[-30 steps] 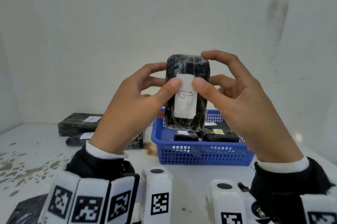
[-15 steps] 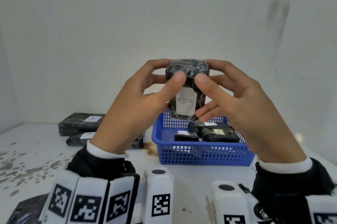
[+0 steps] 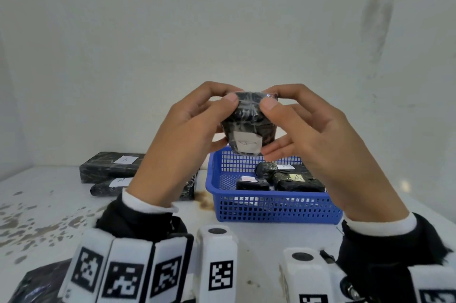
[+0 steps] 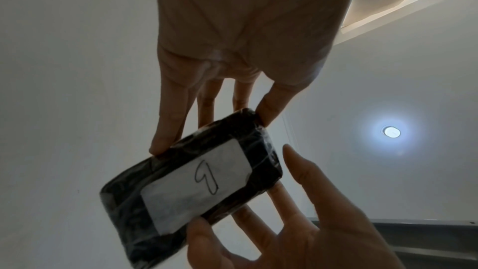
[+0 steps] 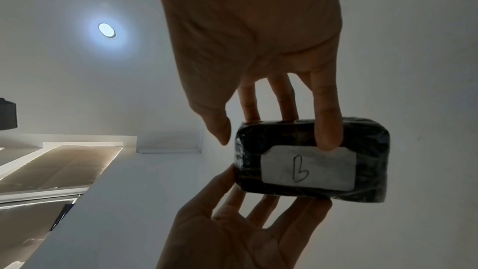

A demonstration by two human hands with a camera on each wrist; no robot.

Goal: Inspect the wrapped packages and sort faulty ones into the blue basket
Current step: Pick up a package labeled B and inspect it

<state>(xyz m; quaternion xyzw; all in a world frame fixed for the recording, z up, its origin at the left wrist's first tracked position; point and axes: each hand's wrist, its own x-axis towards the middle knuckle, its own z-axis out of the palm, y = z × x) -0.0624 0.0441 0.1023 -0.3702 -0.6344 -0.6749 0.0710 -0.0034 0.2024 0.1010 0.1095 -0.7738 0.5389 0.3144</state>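
Step in hand: inspection. Small wrapped package [image 3: 248, 127] held up in the air between both hands, above and just in front of the far rim of the blue basket [image 3: 271, 206]. Left hand [image 3: 180, 144] and right hand [image 3: 318, 147] both gripped it: thumbs pressed on the near top edge, fingers curled round the top and far side. From the left wrist view, fingertips [image 4: 160, 146] lay against one long edge of the package [image 4: 191, 187]; from the right wrist view, one finger [image 5: 327, 130] lay across the face of the package [image 5: 313, 161], its tip touching the white label [image 5: 308, 168]. Label hand-marked with a single character (read as "b" from the right wrist; orientation uncertain). Package tipped with its top end toward the camera, label face down and forward.

Black film wrap looked glossy and creased; no tear or open seam made out in any view (far side hidden by fingers).

Basket already held several dark wrapped packages [image 3: 296, 180], at least one with a yellowish label. Two longer packages [image 3: 111, 167] lay on the table [image 3: 49, 204] to the left, well apart from the basket, white labels up.

Judgement: verdict not yet given. Next move calls for turning the package to show the remaining faces, then, if faulty, lowering it over the basket rim and loosening both grips; otherwise setting it on the table with the others.
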